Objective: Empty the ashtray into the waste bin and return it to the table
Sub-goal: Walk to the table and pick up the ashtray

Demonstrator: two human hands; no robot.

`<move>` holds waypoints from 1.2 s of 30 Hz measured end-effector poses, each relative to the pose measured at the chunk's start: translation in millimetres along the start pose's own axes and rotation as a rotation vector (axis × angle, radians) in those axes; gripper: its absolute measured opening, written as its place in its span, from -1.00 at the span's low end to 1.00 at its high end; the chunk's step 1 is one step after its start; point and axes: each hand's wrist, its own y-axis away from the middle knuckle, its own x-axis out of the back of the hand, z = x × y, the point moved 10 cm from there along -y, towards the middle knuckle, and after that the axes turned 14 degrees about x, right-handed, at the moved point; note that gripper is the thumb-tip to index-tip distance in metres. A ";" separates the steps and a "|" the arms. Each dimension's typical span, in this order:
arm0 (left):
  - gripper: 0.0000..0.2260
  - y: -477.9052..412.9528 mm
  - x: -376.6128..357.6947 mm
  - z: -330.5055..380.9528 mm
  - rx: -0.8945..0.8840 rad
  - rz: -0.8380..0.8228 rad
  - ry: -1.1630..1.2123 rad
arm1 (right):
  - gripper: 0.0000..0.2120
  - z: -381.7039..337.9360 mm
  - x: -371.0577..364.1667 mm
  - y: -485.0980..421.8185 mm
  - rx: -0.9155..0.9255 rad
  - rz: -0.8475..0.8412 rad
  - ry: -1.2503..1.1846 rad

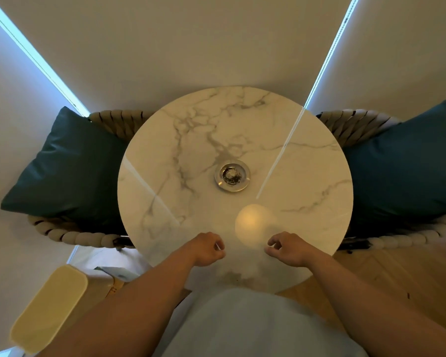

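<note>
A round metal ashtray (232, 177) holding grey ash sits near the middle of a round white marble table (165, 150). Both hands hover over the table's near edge, well short of the ashtray. My left hand (208, 249) has its fingers curled in and holds nothing. My right hand (286, 249) is loosely curled with thumb and fingers slightly apart, also holding nothing. A cream-lidded waste bin (49, 307) stands at the lower left, beside the table, with its lid down.
Woven rope chairs with teal cushions flank the table: one on the left (62, 166), one on the right (407, 166). Pale blinds hang behind the table. Wooden floor (397, 274) shows at the lower right. A lamp's glow reflects on the tabletop (252, 222).
</note>
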 end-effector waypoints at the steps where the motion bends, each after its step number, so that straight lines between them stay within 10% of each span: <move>1: -0.70 -8.3 9.2 -2.7 -0.009 -0.002 0.003 | -0.52 -3.4 4.0 -7.6 -0.018 0.008 -0.001; 36: -0.57 -100.7 122.8 12.1 0.148 0.196 0.125 | -0.57 -19.2 118.0 -137.0 0.028 0.092 -0.041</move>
